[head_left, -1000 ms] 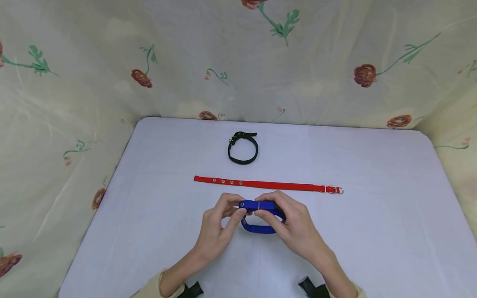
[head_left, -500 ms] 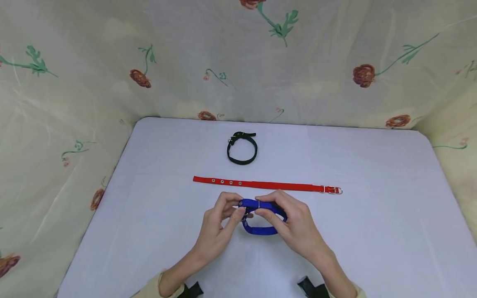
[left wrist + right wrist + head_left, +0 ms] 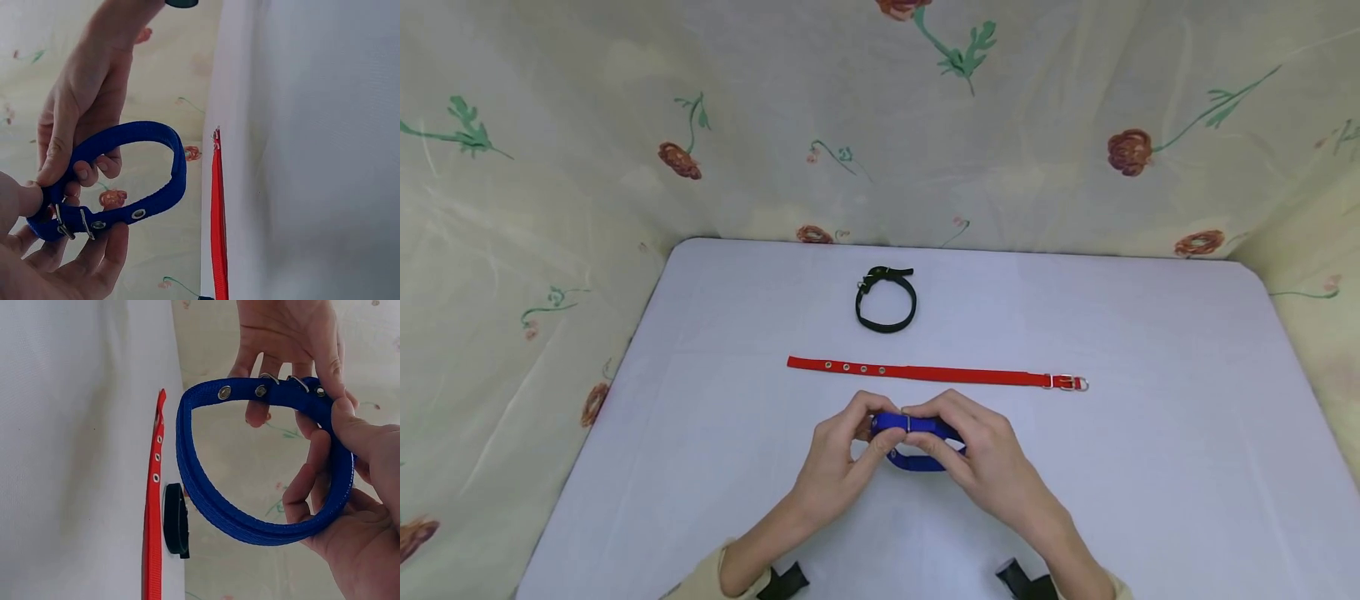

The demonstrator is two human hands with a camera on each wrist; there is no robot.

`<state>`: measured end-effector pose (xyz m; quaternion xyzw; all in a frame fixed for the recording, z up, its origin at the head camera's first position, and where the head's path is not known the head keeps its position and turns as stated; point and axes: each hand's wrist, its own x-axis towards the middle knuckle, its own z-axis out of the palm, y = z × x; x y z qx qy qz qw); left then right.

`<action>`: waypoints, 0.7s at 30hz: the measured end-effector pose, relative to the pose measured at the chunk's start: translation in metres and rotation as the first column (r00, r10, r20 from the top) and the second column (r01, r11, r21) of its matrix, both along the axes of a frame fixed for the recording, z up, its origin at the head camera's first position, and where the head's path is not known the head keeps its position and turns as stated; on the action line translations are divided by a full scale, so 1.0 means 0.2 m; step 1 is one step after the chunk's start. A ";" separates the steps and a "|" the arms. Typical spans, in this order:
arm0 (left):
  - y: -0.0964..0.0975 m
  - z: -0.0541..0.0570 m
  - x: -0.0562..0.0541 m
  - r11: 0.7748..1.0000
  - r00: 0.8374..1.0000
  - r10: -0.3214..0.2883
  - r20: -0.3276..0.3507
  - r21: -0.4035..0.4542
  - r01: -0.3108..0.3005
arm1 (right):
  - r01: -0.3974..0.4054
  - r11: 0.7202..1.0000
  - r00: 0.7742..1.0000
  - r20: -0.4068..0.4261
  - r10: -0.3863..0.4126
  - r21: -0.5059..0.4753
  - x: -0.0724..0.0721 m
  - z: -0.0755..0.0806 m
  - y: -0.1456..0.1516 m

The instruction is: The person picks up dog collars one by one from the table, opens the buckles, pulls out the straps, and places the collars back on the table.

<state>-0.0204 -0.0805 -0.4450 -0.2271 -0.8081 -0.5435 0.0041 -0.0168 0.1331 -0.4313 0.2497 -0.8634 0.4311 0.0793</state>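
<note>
A blue collar (image 3: 922, 463), buckled into a loop with metal eyelets, is held up over the table between both hands. My left hand (image 3: 835, 467) pinches it at the buckle end, thumb in front and fingers behind. My right hand (image 3: 988, 458) pinches the strap just to the right, thumb and index nearly meeting the left thumb. In the left wrist view the metal buckle (image 3: 64, 222) lies by the left fingers, with eyelets beside it. The right wrist view shows the wide loop of the collar (image 3: 209, 509); the thumbs hide part of the strap.
A red collar (image 3: 955, 374) lies unbuckled and straight across the white table (image 3: 700, 333), eyelets left, buckle right. Behind it sits a black collar (image 3: 886, 327) closed into a ring. Flower-printed cloth (image 3: 1000, 183) hangs around the back and sides.
The hands have drawn closer together, the right one shifting left along the strap. The buckled top of the blue collar has moved slightly left and down. The other collars stay put.
</note>
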 end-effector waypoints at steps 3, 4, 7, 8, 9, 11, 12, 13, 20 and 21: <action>0.00 0.00 0.00 1.000 1.000 0.013 -0.012 -0.006 -0.013 | 0.001 1.000 1.000 -0.007 -0.001 0.000 0.00 0.00 0.00; 0.00 0.00 0.00 1.000 1.000 0.017 -0.016 -0.004 -0.017 | 0.003 1.000 1.000 -0.009 -0.003 0.001 0.00 0.00 0.00; 0.01 0.00 0.01 1.000 1.000 0.021 -0.020 0.007 -0.020 | 0.008 1.000 1.000 -0.012 -0.008 0.003 0.00 0.01 0.00; 0.01 0.00 0.01 1.000 1.000 0.022 -0.018 0.010 -0.021 | 0.010 1.000 1.000 -0.009 -0.010 0.004 0.00 0.01 0.00; 0.01 -0.01 0.01 1.000 1.000 0.021 -0.015 0.014 -0.021 | 0.011 1.000 1.000 -0.008 -0.011 0.004 0.01 0.01 0.00; 0.01 -0.01 0.02 1.000 1.000 0.020 -0.005 0.019 -0.020 | 0.013 1.000 1.000 -0.008 -0.012 0.004 0.01 0.01 0.00; 0.01 -0.01 0.02 1.000 1.000 0.019 -0.001 0.023 -0.019 | 0.013 1.000 1.000 -0.009 -0.013 0.004 0.00 0.01 0.00; 0.01 -0.01 0.02 1.000 1.000 0.019 0.004 0.025 -0.019 | 0.013 1.000 1.000 -0.012 -0.013 0.003 0.00 0.01 0.00; 0.00 -0.02 0.03 0.997 0.999 0.011 0.037 0.073 -0.014 | 0.015 1.000 0.999 -0.041 -0.016 -0.016 0.00 0.01 0.00; 0.00 -0.02 0.03 0.997 0.999 0.011 0.043 0.080 -0.014 | 0.015 1.000 0.999 -0.043 -0.015 -0.019 0.00 0.01 0.00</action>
